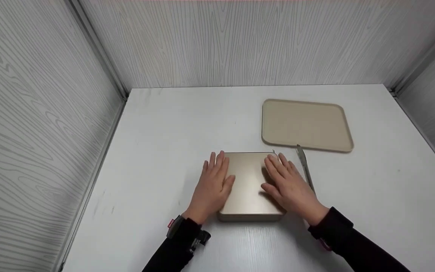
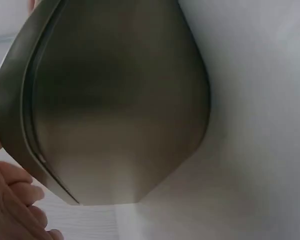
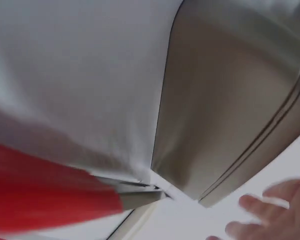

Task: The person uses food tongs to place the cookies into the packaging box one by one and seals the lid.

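Observation:
A pale gold metal box with a closed lid lies flat on the white table. My left hand rests along its left edge, fingers straight and pointing forward. Over the right edge is my right hand, also straight-fingered, its shadow falling on the lid; whether it touches is unclear. To the right of the box, a slim grey metal tool runs partly under the right hand. A red-handled item with a metal end appears blurred beside the box in the right wrist view; its kind cannot be told.
A shallow beige tray lies behind the box to the right, with the grey tool's tip at its front edge. A thin wire-like bit shows at the box's far right corner. Wood-grain panels stand at the back and sides.

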`<act>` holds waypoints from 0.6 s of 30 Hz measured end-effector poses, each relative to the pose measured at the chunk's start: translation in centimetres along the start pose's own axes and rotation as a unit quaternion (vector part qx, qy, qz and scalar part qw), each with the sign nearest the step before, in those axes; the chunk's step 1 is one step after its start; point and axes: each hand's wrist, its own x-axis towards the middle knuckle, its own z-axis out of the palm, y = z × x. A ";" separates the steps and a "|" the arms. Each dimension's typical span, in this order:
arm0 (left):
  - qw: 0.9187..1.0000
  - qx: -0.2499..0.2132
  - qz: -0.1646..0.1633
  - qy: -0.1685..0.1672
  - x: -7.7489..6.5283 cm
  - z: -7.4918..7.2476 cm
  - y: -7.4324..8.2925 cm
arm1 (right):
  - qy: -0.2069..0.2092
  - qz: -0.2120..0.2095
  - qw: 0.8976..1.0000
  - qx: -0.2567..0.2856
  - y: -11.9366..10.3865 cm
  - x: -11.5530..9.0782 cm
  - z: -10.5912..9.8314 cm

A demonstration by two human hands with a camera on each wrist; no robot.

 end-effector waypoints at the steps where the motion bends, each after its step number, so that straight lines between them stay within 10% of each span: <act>1: 0.999 0.044 0.008 -0.015 0.0 0.1 0.1 | -0.017 -0.006 1.000 -0.006 -0.1 0.1 0.2; 7: 0.985 0.159 0.010 -0.070 0.1 1.2 0.2 | -0.067 -0.010 0.998 -0.017 -0.4 0.0 0.5; 18: 0.983 0.170 0.010 -0.068 0.1 1.4 0.4 | -0.042 -0.020 0.999 -0.016 -0.2 -0.3 1.3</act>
